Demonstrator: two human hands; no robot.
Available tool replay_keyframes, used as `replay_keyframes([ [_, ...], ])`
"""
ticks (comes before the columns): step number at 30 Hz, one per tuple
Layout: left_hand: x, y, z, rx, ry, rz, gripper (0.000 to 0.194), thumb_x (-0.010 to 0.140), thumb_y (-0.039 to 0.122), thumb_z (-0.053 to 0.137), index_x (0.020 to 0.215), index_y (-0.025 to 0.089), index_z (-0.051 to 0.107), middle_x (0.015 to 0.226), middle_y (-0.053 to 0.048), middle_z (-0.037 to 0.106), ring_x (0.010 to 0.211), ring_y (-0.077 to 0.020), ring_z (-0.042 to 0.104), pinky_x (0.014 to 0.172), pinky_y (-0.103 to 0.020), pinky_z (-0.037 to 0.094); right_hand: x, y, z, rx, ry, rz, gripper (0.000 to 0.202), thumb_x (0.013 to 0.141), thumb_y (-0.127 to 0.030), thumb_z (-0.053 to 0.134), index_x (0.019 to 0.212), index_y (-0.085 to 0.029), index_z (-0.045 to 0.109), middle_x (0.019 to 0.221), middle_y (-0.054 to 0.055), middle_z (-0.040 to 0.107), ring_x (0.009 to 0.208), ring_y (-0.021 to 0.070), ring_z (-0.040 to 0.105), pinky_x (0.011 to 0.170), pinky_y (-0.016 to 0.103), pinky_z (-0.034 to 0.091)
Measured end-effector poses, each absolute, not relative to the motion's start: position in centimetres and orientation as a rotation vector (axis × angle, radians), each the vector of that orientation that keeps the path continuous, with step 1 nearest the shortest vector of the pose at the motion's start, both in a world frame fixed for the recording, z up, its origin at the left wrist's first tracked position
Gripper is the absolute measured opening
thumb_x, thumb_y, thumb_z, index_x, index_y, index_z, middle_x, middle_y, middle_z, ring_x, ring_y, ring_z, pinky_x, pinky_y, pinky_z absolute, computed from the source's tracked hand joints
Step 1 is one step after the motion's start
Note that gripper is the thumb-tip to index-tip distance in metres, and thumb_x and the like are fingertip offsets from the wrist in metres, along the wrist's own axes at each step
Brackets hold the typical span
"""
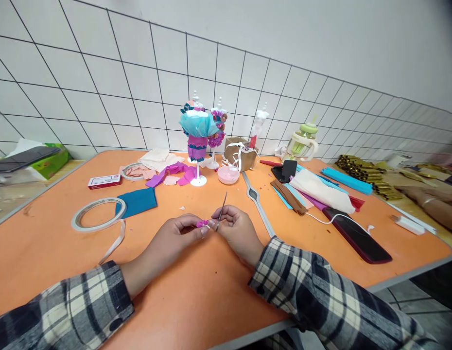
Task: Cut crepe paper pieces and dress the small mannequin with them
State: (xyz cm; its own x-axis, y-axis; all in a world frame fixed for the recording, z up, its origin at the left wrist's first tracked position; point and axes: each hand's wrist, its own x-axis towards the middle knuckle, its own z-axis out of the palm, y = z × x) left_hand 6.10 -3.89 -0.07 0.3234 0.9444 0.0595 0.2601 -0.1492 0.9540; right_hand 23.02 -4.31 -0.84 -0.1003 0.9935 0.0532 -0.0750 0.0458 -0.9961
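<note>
Over the middle of the orange table (167, 287), my left hand (177, 236) is closed in a pinch on a small bunched piece of magenta crepe paper (202, 223). My right hand (237, 231) meets it from the other side, fingers curled. A thin pointed metal tool (222, 209) rises from between its fingers, tip up; whether it is tweezers or scissors I cannot tell. The right fingertips touch the white end of the paper piece. Beyond the hands stands a small white dress form (199, 133) clad in turquoise and purple paper.
A tape roll (76, 219) and blue paper (138, 201) lie left. Behind are a staple box (104, 182), pink bowl (228, 175), cardboard box (244, 154) and bare mannequin (260, 119). Rightward are a grey watch strap (260, 209), phone (360, 238), paper rolls (321, 187) and bottle (302, 143). Another person's arm (426, 197) rests far right.
</note>
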Motion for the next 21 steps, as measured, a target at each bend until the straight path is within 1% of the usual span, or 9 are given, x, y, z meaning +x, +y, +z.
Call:
replay_keyframes([
  [4,6.07,-3.96,0.49,1.576,1.133,0.929,0.022,0.075,0.041,0.068,0.071,0.019,0.067,0.07,0.001,0.063,0.07,-0.0173,0.056,0.067,-0.026,0.043,23.3,-4.27,-0.83,-1.077,-1.256,1.267,0.028,0.066,-0.032,0.076,0.082,-0.017,0.058,0.075,-0.003,0.056,0.062,0.0083,0.049,0.059,0.021,0.04],
  [6,6.05,-3.95,0.64,1.562,1.126,0.922,0.024,0.075,0.042,0.067,0.07,0.019,0.065,0.068,0.001,0.06,0.068,-0.0166,0.053,0.065,-0.026,0.041,23.4,-4.27,-0.83,-1.062,-1.277,1.267,0.026,0.068,-0.031,0.074,0.082,-0.017,0.058,0.076,-0.002,0.056,0.062,0.0083,0.049,0.058,0.021,0.039],
  [9,5.91,-3.88,0.46,1.593,1.096,0.867,0.026,0.077,0.044,0.065,0.071,0.018,0.065,0.067,0.001,0.058,0.067,-0.0164,0.051,0.064,-0.026,0.04,23.44,-4.36,-0.82,-1.041,-1.332,1.254,0.026,0.07,-0.031,0.073,0.085,-0.018,0.056,0.082,0.0,0.061,0.064,0.0093,0.052,0.06,0.022,0.042],
  [11,5.76,-3.83,0.15,1.622,1.082,0.829,0.027,0.077,0.045,0.064,0.072,0.018,0.065,0.067,0.001,0.058,0.067,-0.0165,0.051,0.063,-0.025,0.04,23.46,-4.41,-0.82,-1.038,-1.385,1.252,0.027,0.068,-0.029,0.075,0.084,-0.018,0.056,0.086,0.001,0.063,0.066,0.0097,0.054,0.062,0.022,0.043],
  [18,5.59,-3.74,-0.18,1.718,1.062,0.755,0.026,0.079,0.044,0.062,0.075,0.018,0.064,0.073,-0.001,0.064,0.072,-0.0179,0.056,0.065,-0.026,0.044,23.55,-4.29,-0.89,-1.072,-1.434,1.264,0.025,0.064,-0.027,0.076,0.076,-0.017,0.056,0.076,-0.001,0.06,0.066,0.0097,0.055,0.064,0.023,0.045],
  [21,5.67,-3.69,-0.06,1.739,1.077,0.73,0.025,0.077,0.043,0.064,0.077,0.018,0.065,0.079,-0.003,0.068,0.077,-0.0209,0.061,0.072,-0.029,0.047,23.67,-4.1,-0.85,-1.074,-1.383,1.271,0.025,0.064,-0.025,0.075,0.076,-0.017,0.054,0.074,-0.001,0.061,0.066,0.0099,0.056,0.064,0.023,0.045],
])
